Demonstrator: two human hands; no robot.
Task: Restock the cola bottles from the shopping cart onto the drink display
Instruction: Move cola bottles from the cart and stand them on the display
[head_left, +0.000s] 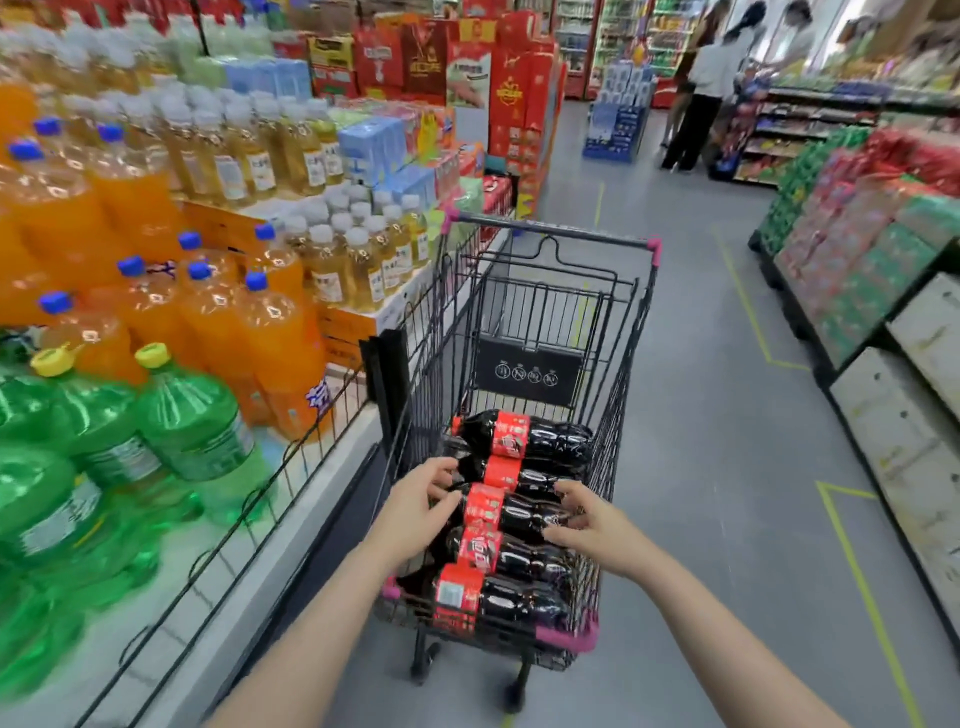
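Several dark cola bottles (524, 441) with red labels lie on their sides in a black wire shopping cart (618, 364) with pink corners. My left hand (415, 506) touches the neck end of the middle cola bottle (519, 512). At that bottle's base end my right hand (587, 519) has its fingers spread and curled over it. Both hands reach into the cart from the near side. The drink display (291, 514) runs along the left, a white ledge with a low black wire rail.
The display holds green bottles (197, 431) with yellow caps, orange soda bottles (270, 332) with blue caps and pale yellow drinks behind. Boxed goods (872, 270) line the right. Two people (711, 78) stand at the far end of the grey aisle.
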